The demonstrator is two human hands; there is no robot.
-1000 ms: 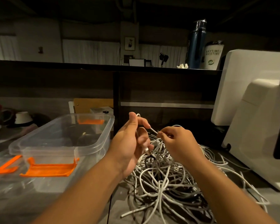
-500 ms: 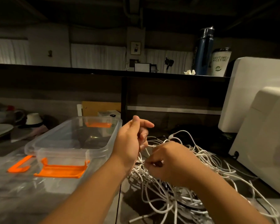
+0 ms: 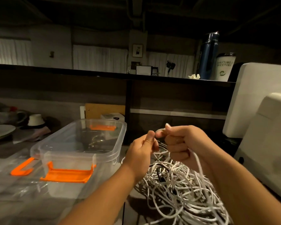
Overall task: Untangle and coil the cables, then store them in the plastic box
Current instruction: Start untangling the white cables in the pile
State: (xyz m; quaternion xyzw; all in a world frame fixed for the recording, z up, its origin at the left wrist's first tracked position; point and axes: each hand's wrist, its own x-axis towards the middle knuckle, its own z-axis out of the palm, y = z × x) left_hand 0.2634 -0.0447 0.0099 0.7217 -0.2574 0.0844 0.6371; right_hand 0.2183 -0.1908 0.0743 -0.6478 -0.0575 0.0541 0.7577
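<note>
A tangled heap of white cables point(image 3: 182, 189) lies on the table in front of me, with a few dark strands in it. My right hand point(image 3: 183, 143) is raised above the heap, fingers curled round a white cable that trails down past the wrist into the pile. My left hand point(image 3: 143, 151) is close beside it and pinches the same cable's loop between thumb and fingers. The clear plastic box point(image 3: 58, 143) with orange latches stands open to the left of the heap, with small dark items at its bottom.
The clear lid with an orange clip point(image 3: 21, 169) lies left of the box. A large white appliance point(image 3: 266, 127) stands at the right edge. Plates and a cup point(image 3: 35, 120) sit at far left. A dark shelf behind holds a blue bottle point(image 3: 208, 54) and tumbler.
My right hand has risen from low over the heap to the left hand's height, lifting a white cable. The left hand closed in on the loop. The camera shifted slightly.
</note>
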